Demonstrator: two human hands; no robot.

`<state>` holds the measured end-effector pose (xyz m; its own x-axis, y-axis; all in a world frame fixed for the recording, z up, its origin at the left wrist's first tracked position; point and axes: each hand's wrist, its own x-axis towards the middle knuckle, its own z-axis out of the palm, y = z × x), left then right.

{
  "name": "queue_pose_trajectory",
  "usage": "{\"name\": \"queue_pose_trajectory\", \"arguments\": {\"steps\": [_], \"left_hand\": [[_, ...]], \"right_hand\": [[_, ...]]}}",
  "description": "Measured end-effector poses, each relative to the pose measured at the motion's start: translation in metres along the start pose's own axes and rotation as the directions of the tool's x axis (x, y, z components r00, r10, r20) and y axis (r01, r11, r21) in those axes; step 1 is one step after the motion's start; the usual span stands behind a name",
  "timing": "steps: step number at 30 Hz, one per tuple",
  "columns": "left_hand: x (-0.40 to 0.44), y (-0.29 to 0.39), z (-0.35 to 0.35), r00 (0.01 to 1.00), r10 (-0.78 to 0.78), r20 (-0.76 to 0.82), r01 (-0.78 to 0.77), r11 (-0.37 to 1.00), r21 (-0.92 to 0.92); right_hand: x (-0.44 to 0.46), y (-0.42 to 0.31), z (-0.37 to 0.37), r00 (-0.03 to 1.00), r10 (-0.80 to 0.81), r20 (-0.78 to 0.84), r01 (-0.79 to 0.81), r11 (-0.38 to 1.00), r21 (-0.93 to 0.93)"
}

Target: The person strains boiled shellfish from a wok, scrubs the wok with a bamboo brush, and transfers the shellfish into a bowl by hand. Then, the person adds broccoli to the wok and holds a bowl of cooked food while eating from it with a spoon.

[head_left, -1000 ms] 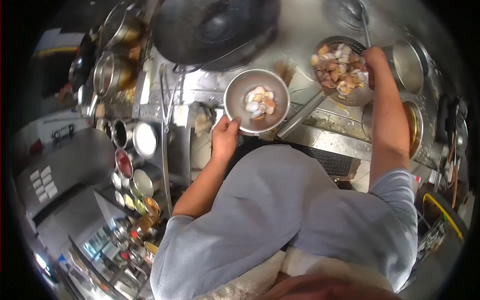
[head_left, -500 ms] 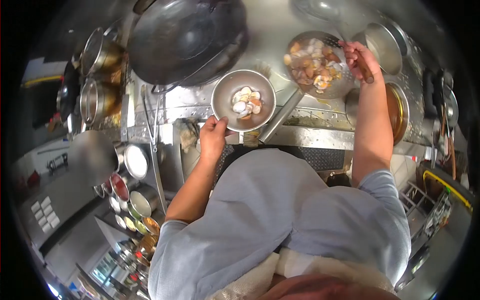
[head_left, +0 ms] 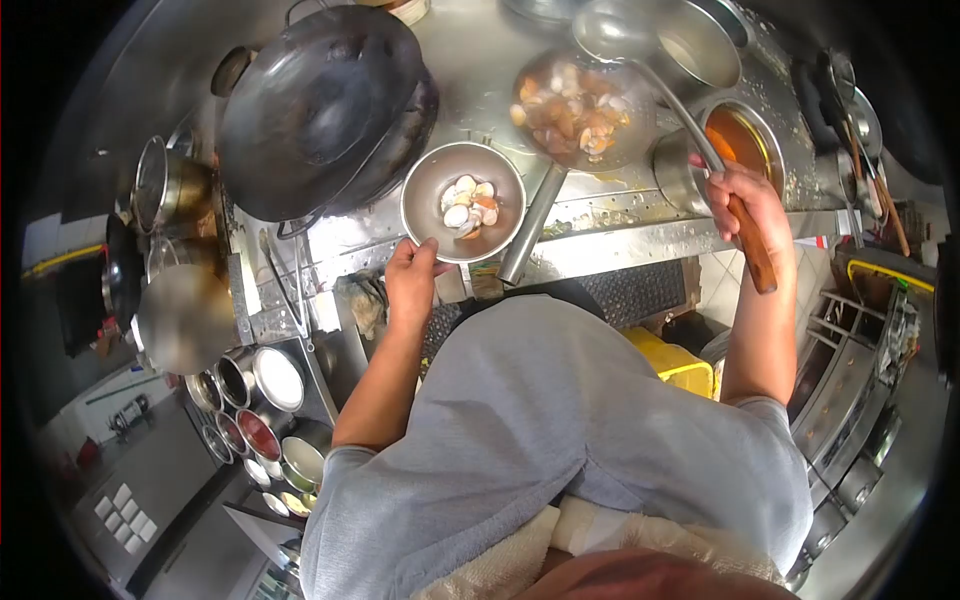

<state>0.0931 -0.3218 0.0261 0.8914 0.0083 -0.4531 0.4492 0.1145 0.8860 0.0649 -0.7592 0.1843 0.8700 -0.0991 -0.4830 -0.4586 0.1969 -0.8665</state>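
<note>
My left hand (head_left: 413,285) pinches the near rim of a round metal bowl (head_left: 420,196). Several clams (head_left: 468,207) lie in the bottom of that bowl. On the right, my right hand (head_left: 745,205) is wrapped round the wooden handle of a ladle (head_left: 690,125), whose round metal head reaches up and left over the steel counter. Between the hands a perforated strainer (head_left: 640,150) holds a heap of clams (head_left: 575,110), blurred by steam. Its thick metal handle (head_left: 533,225) points toward me, just right of the bowl, and neither hand touches it.
A large black wok (head_left: 320,110) stands at the upper left. Beyond my right hand are a pot of orange liquid (head_left: 738,140) and a metal pot (head_left: 700,45). Tongs (head_left: 290,285) lie left of the bowl. Several sauce containers (head_left: 279,380) stand lower left; a yellow bin (head_left: 672,362) is below the counter.
My right hand has moved from the strainer's right edge toward me, with the ladle now swung across the counter. My left hand still holds the bowl. The view has shifted to the right.
</note>
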Motion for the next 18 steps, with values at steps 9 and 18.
{"name": "queue_pose_trajectory", "arguments": {"steps": [9,18], "left_hand": [[0.001,-0.004,-0.011,0.999,-0.015,0.030,0.015,1.000,0.020],[-0.006,-0.005,-0.023,1.000,0.018,0.002,-0.018,1.000,0.009]], "right_hand": [[-0.070,0.016,0.015,0.982,0.086,-0.167,-0.094,0.995,-0.040],[-0.106,0.043,0.040,0.960,0.225,-0.164,-0.233,0.972,-0.032]]}}
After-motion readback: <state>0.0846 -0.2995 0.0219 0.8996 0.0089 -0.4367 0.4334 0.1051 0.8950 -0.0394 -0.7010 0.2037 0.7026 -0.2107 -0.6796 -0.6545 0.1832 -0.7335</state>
